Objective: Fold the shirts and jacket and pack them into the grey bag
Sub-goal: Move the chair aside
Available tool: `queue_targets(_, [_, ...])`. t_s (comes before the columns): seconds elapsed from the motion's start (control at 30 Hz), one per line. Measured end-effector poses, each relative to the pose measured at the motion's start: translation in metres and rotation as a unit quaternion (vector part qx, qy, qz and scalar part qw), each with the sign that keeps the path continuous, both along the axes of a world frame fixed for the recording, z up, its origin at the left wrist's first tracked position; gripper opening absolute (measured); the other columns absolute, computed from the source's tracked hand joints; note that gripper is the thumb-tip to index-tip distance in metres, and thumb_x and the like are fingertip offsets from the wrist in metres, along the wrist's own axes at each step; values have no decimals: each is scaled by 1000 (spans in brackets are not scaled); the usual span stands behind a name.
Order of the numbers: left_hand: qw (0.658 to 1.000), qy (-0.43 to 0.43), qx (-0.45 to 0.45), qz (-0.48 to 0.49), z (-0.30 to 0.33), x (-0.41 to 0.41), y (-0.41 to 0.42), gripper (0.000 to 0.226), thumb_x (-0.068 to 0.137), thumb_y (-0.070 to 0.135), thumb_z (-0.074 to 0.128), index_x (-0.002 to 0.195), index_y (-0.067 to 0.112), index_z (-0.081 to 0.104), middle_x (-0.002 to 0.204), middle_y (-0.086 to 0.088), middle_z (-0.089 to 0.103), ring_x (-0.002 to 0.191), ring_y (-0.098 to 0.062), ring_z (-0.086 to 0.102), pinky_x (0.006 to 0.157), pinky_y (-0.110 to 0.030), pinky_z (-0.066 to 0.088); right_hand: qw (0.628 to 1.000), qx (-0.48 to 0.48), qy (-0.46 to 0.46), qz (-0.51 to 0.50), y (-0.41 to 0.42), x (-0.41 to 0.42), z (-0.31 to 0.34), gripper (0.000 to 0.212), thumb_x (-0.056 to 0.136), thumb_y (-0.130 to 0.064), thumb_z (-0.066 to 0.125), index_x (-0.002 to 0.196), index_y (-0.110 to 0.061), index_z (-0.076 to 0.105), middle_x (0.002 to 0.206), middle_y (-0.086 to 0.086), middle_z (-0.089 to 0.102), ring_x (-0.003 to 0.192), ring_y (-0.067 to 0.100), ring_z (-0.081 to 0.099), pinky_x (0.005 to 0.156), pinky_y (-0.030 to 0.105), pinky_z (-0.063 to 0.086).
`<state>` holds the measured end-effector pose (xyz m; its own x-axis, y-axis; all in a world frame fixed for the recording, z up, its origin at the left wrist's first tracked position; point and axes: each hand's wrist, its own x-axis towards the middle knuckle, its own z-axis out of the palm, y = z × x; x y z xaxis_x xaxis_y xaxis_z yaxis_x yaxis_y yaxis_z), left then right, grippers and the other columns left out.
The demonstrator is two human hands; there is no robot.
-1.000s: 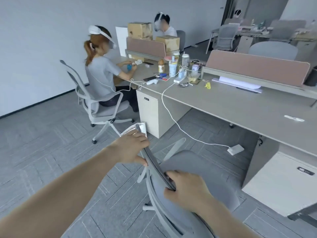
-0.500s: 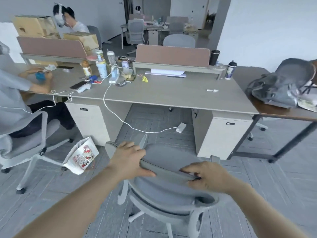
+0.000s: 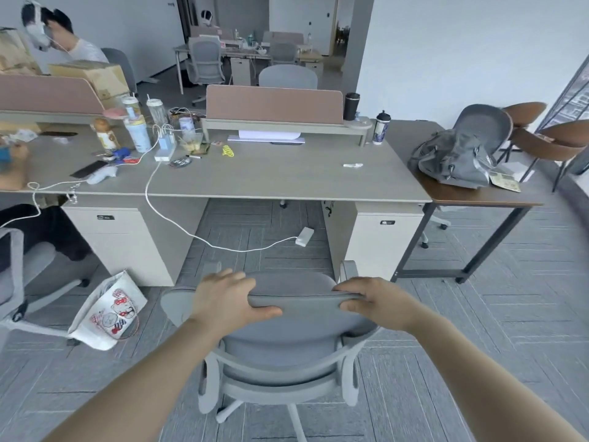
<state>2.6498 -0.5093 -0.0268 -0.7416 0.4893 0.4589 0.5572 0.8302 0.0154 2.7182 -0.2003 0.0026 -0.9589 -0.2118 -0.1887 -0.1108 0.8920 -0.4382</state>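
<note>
A: While both the left hand (image 3: 228, 298) and right hand (image 3: 376, 301) grip the chair back (image 3: 302, 303), is anything packed?

B: Nothing visibly; the grey bag (image 3: 452, 161) sits on the tabletop (image 3: 471, 194) far beyond the chair, no shirts or jacket visible.

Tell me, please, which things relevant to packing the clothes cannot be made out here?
Head view only:
- Grey bag: contents hidden by its own fabric; open or zipped unclear.
- Shirts and jacket: none visible.
- Left hand and right hand: fingertips hidden behind the chair backrest they grip.
- Card beside the bag: print too small.
</note>
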Motion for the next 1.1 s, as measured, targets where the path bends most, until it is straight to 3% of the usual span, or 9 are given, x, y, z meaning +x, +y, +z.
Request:
queue_targets(0.1, [1000, -12, -3, 24, -2, -15, 4, 73, 58, 89, 41, 48, 18, 49, 51, 4, 50, 57, -22, 58, 46, -25, 41, 997, 47, 45, 36, 0, -17, 0, 40, 99, -48, 47, 134, -30, 54, 125, -8, 61, 117, 15, 53, 92, 28, 35])
queue_targets(0.17, [999, -23, -6, 35, -2, -27, 5, 74, 59, 91, 39, 50, 19, 48, 54, 5, 49, 62, -22, 60, 47, -24, 41, 993, 72, 76, 49, -1, -31, -4, 53, 95, -59, 32, 133, -29, 54, 125, -6, 60, 119, 18, 51, 96, 32, 33])
queue_targets(0.27, [998, -37, -18, 56, 3, -46, 7, 85, 58, 101, 18, 57, 23, 51, 62, 9, 47, 71, -16, 60, 51, -22, 35, 990, 62, 122, 45, -2, -55, -13, 73, 82, -64, 15, 128, -26, 57, 121, -4, 62, 114, 24, 54, 94, 38, 34])
queue_targets(0.37, [991, -82, -56, 94, 11, -68, 5, 107, 42, 103, -5, 77, 26, 59, 79, 11, 51, 87, -10, 56, 60, -26, 34, 985, 56, 157, 38, -7, -82, -18, 72, 81, -62, 17, 125, -25, 60, 117, -4, 64, 111, 24, 54, 94, 37, 34])
queue_targets(0.5, [986, -114, -64, 101, 11, -110, -5, 114, 40, 105, -4, 87, 27, 65, 91, 12, 58, 94, -8, 57, 65, -26, 41, 982, 57, 179, 30, -15, -118, -24, 65, 84, -59, 21, 117, -22, 63, 107, -2, 65, 101, 27, 56, 86, 39, 36])
queue_targets(0.73, [990, -95, -67, 74, 12, -181, -17, 107, 42, 104, -2, 77, 26, 61, 79, 10, 52, 82, -10, 56, 60, -26, 38, 970, 47, 240, 1, -30, -178, -33, 48, 88, -50, 37, 106, -17, 68, 94, -2, 66, 87, 28, 59, 75, 36, 36])
queue_targets(0.97, [992, -99, -69, 37, 18, -265, -25, 112, 39, 104, 0, 86, 26, 65, 80, 10, 50, 86, -12, 58, 57, -28, 29, 972, 55, 225, -43, -43, -250, -33, 50, 88, -53, 35, 110, -19, 66, 92, -3, 63, 87, 27, 56, 77, 38, 40])
queue_targets(1.1, [994, -100, -44, 20, 18, -312, -25, 113, 41, 104, 1, 91, 27, 68, 82, 11, 54, 86, -14, 59, 58, -27, 28, 974, 66, 213, -47, -48, -293, -28, 55, 87, -55, 34, 113, -18, 66, 95, -1, 64, 91, 28, 57, 76, 32, 27])
